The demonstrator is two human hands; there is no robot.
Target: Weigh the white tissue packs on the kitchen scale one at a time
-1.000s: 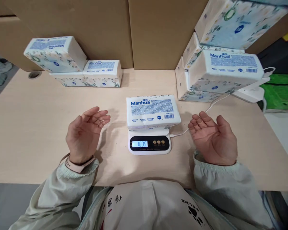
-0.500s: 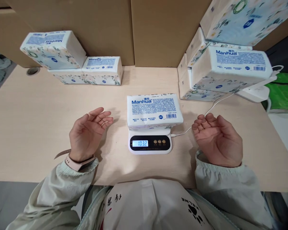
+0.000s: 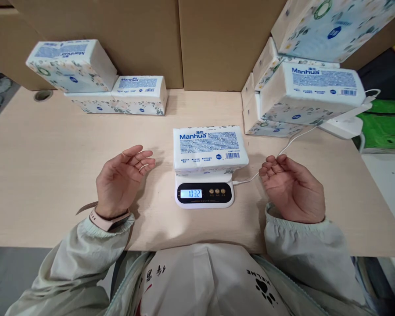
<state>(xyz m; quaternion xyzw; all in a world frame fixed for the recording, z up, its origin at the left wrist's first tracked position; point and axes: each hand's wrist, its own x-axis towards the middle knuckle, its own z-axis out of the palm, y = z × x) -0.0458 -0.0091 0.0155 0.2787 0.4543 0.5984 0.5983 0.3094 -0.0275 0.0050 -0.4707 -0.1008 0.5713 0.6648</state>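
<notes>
A white and blue Manhua tissue pack [image 3: 210,147] lies on a white digital kitchen scale [image 3: 205,206], covering its weighing plate. The lit display [image 3: 191,193] reads 103.2. To the left of the scale my left hand [image 3: 122,180] rests palm up with its fingers apart, holding nothing. My right hand [image 3: 292,186] lies on the other side, also palm up and holding nothing, its fingers loosely curled. Neither hand touches the pack or the scale. A white cable [image 3: 246,180] leaves the scale's right side and passes behind the fingers of my right hand.
Tissue packs [image 3: 138,96] are stacked at the back left, near a round hole [image 3: 43,95] in the table [image 3: 69,175]. A taller stack of packs [image 3: 311,96] stands at the back right beside a white device [image 3: 345,127]. Cardboard [image 3: 213,44] walls the back; a green item [image 3: 385,125] sits far right.
The view has shifted slightly. My right hand has drawn a little to the left and its fingers look somewhat more curled. The pack and the reading stay the same.
</notes>
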